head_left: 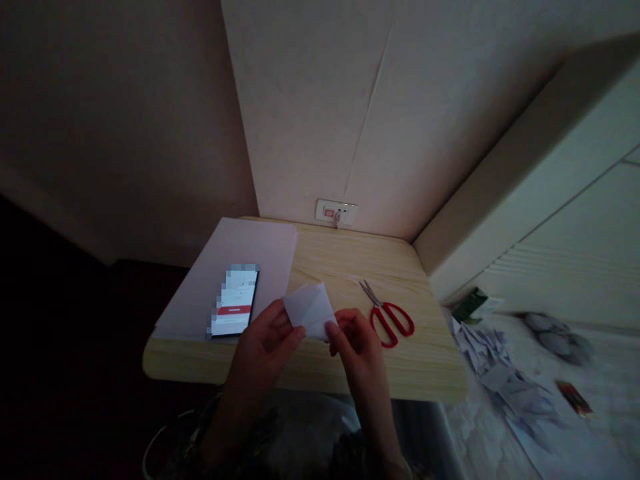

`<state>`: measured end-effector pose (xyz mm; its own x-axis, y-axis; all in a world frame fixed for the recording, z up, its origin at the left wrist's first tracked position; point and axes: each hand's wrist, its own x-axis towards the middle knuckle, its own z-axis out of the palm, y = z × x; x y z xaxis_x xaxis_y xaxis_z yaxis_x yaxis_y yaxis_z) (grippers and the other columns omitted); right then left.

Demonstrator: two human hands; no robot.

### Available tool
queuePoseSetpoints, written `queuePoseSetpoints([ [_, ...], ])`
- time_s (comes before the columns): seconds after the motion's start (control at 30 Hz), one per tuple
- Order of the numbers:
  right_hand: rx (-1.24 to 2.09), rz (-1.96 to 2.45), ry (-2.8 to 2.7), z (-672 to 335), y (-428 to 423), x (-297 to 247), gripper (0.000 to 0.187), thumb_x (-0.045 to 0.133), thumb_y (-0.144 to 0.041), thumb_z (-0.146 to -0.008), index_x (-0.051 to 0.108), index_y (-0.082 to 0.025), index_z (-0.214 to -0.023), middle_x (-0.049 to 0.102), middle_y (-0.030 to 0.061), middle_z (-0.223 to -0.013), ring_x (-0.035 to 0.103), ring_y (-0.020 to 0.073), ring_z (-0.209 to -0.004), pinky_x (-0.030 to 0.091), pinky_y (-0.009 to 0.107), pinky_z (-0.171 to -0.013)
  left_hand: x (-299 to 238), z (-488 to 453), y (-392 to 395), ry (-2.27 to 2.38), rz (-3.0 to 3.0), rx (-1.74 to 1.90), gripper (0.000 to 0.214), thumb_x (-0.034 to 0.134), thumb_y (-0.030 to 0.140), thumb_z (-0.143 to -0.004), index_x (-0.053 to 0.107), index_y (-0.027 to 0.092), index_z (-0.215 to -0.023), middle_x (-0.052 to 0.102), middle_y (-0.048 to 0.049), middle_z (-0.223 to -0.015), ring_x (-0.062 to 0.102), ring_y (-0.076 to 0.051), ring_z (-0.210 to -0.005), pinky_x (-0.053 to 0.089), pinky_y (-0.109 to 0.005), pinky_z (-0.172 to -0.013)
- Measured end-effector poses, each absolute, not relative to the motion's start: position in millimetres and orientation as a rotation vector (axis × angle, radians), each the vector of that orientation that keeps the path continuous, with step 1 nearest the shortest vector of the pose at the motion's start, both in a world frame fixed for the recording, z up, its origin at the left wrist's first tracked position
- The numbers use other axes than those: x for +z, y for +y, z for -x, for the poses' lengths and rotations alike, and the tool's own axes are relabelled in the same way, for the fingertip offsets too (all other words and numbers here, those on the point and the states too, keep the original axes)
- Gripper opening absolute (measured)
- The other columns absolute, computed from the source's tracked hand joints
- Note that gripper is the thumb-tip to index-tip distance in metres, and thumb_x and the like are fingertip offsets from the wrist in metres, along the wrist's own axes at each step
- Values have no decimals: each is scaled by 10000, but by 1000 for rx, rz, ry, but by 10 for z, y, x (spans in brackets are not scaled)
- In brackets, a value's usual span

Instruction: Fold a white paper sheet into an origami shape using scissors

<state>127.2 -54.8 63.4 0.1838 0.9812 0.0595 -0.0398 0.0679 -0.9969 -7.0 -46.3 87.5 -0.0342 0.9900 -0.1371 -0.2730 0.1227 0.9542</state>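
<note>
Both my hands hold a small folded piece of white paper [311, 308] above the near part of a light wooden table [345, 267]. My left hand [265, 340] pinches its left lower edge, fingers closed on it. My right hand [356, 337] pinches the lower right corner. The paper is folded into a pointed shape, its tip away from me.
A lit phone [235, 301] lies on a sheet of white paper [235, 260] at the table's left. Red-handled scissors [387, 315] lie right of my hands. A wall socket [336, 213] sits behind the table. Several folded paper pieces [500, 373] lie on the surface at right.
</note>
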Motion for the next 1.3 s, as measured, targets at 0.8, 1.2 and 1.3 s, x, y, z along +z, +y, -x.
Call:
queuePoseSetpoints([
  [0.8,671,1121,-1419,-1463,-588,717,113,618,-132,-828,655,-236,-852,641,27,-993,582,196,-975,461,342,-857,878,82,-422,1275,-1276,1039,20,763,208,-632,763,224,-643,756,-17,-685,680,-212,-665,530,-271,-661],
  [1.2,569,1028,-1526,-1480,-616,769,159,604,-149,-855,690,-262,-784,639,19,-918,597,189,-872,470,318,-747,903,183,-393,1051,-943,1033,81,743,177,-618,777,245,-644,758,11,-645,672,-163,-620,527,-229,-602],
  [1.3,581,1016,-1547,-1533,-645,789,200,594,-120,-857,701,-283,-815,632,10,-935,590,179,-884,463,300,-744,829,152,-380,1002,-888,962,49,740,197,-631,772,229,-649,746,22,-626,656,-147,-595,525,-228,-600],
])
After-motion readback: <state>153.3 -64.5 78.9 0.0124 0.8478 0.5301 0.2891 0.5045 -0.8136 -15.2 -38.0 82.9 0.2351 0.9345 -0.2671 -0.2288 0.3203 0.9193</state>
